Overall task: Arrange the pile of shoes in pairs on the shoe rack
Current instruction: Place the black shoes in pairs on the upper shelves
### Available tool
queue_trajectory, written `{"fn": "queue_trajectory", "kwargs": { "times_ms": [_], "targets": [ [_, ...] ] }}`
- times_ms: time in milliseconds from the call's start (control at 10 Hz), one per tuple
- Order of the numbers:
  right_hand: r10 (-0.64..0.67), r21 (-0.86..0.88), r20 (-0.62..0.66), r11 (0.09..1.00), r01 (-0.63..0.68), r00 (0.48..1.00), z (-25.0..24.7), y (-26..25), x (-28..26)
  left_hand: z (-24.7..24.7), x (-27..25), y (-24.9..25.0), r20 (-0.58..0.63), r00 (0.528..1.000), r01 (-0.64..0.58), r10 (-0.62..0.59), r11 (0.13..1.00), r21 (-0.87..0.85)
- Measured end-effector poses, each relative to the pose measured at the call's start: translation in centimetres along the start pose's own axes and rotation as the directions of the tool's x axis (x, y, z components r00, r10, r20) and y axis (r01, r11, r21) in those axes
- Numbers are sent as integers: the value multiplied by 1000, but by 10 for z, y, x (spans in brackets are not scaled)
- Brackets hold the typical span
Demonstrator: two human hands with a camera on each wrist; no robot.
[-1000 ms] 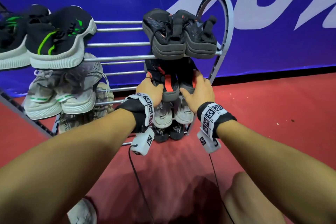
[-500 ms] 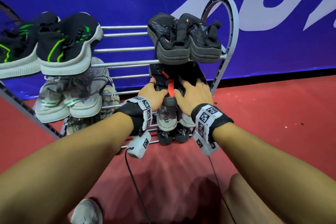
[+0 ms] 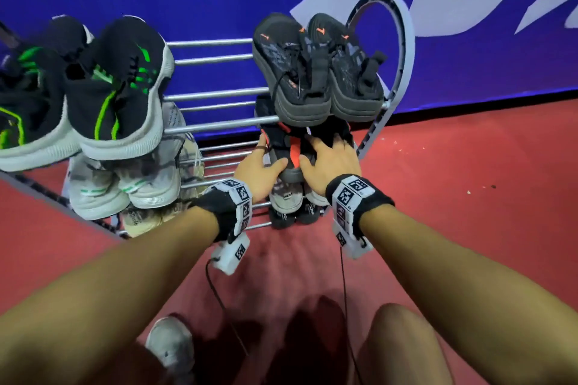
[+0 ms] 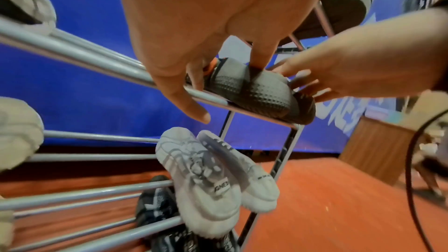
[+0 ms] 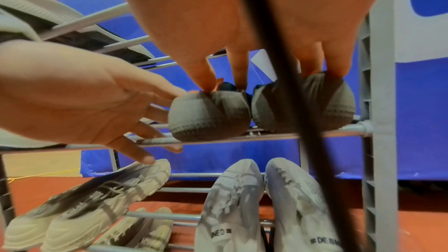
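Note:
A dark grey pair of shoes with a red-orange strip point(image 3: 291, 172) point(image 4: 261, 91) point(image 5: 208, 118) stands heels out on the second shelf of the grey bar rack point(image 3: 219, 125), at its right end. My left hand point(image 3: 259, 166) point(image 5: 84, 99) touches the left shoe's side with straight, spread fingers, thumb laid on its heel. My right hand point(image 3: 331, 159) point(image 5: 242, 26) lies flat over both shoes, its fingertips pressing on the heel tops. The toes are hidden under the top shelf.
A black pair point(image 3: 319, 72) sits on the top shelf right above my hands, and a black-and-green pair point(image 3: 119, 94) at top left. White pairs point(image 3: 125, 184) point(image 5: 230, 208) and a black pair point(image 3: 281, 219) fill lower shelves. Blue wall behind, red floor, my knee point(image 3: 403, 347).
Both hands have closed in on the pair. The right hand slid left and forward, from the right shoe's heel to lie across both shoes. The left hand stays at the left shoe's heel.

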State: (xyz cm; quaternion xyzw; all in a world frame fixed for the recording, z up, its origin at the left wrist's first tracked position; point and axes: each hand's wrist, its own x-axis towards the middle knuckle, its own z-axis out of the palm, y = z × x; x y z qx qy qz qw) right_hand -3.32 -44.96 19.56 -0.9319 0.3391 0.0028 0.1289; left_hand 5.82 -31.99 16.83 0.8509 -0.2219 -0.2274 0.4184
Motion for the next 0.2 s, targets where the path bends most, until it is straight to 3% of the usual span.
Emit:
{"fn": "queue_trajectory", "kwargs": {
  "times_ms": [200],
  "targets": [
    [48, 107, 262, 991, -78, 964, -52, -43, -42, -47, -34, 55, 125, 984, 108, -127, 983, 145]
  ]
}}
